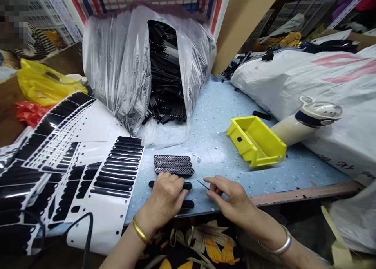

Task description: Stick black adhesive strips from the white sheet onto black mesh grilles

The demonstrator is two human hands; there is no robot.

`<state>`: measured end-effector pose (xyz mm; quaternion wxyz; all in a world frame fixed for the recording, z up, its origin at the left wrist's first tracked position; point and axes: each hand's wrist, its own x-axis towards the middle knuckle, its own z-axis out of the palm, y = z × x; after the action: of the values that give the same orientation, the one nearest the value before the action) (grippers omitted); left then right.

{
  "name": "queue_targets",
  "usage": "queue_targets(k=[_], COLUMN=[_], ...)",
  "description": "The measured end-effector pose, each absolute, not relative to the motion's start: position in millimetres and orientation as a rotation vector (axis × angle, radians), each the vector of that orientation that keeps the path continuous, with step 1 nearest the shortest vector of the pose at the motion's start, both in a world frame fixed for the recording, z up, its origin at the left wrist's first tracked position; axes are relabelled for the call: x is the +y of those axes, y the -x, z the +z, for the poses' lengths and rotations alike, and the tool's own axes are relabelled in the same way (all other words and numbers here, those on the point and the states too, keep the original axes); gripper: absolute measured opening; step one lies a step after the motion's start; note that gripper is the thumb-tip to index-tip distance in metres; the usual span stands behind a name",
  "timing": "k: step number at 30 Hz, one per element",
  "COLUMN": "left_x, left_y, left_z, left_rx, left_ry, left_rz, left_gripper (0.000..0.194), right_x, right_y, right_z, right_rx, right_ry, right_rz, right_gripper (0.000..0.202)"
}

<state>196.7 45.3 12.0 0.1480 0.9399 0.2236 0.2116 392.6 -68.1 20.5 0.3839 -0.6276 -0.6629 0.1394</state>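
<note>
My left hand [167, 194] is curled palm-down over a long black bar with rounded ends [188, 186], its fingertips partly hidden. A second black bar [188, 204] lies closer to the table edge, partly under that hand. Just beyond the fingers, several bars with a patterned, holed face [173, 165] lie side by side. My right hand [229, 192] pinches a thin dark strip, seen almost edge-on [203, 184], between thumb and forefinger, a little right of the bars.
Left, white sheets [96, 124] carry rows of black rounded strips [117, 167]. A plastic bag [117, 65] full of black toothed parts [166, 77] stands behind. Right are a yellow bin [255, 139], a leaning bottle [296, 124] and a large white sack [293, 73].
</note>
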Motion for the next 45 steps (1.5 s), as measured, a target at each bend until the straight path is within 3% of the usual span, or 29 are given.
queue_targets(k=[4, 12, 19, 45], left_x=[46.0, 45.7, 46.5, 45.4], left_y=[-196.5, -195.9, -195.2, -195.7], left_z=[11.4, 11.9, 11.7, 14.9], left_rx=[0.645, 0.652, 0.651, 0.66], left_ry=[-2.699, -2.684, -2.684, -2.636], left_rz=[0.575, 0.509, 0.445, 0.464], left_gripper=[0.01, 0.014, 0.014, 0.016], right_x=[-71.3, -71.6, -60.2, -51.6], right_y=[-383.2, -379.3, -369.7, -367.5], right_z=[26.0, 18.9, 26.0, 28.8], right_rx=[-1.764, -1.856, -1.873, -1.927], right_ry=[1.581, 1.492, 1.569, 1.661], right_rz=[0.463, 0.261, 0.296, 0.326], right_gripper=[0.016, 0.031, 0.018, 0.028])
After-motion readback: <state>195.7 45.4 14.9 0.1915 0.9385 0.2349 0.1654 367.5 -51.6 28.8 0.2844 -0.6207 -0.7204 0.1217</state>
